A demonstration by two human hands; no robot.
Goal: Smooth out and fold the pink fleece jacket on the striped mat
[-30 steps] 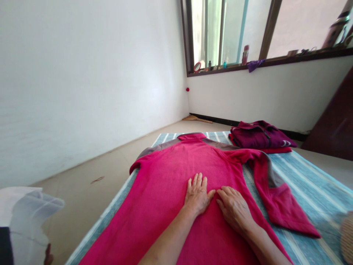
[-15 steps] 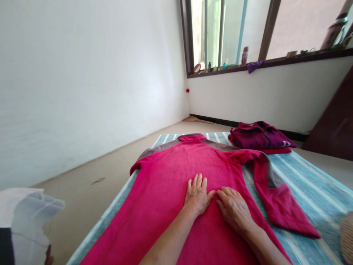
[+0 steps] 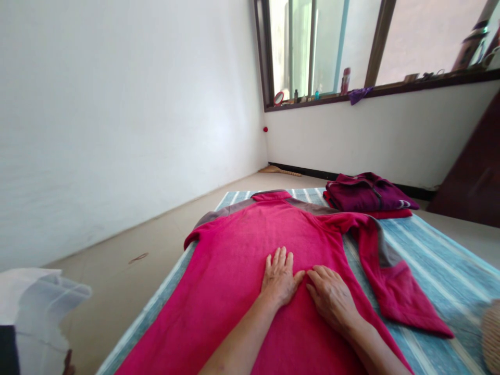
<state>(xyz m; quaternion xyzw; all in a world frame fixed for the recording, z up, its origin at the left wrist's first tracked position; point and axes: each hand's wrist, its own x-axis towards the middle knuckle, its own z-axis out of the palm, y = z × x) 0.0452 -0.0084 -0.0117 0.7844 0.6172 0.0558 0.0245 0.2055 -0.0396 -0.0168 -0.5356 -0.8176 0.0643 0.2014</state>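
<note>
A pink-red fleece jacket with grey shoulder panels lies spread out, back side up, on a blue striped cover. Its collar points away from me, and the right-hand sleeve stretches out to the side. On the left, the sleeve is mostly hidden at the shoulder. My left hand rests flat on the middle of the jacket with fingers stretched. Just beside it, my right hand lies on the cloth with its fingers slightly bent, grasping nothing visible. The two hands nearly touch at the left thumb.
Folded purple and red clothes are stacked at the cover's far right corner. A woven beige object is cut off at the right edge. White plastic stands at lower left. Bottles and a purple cloth sit on the windowsill.
</note>
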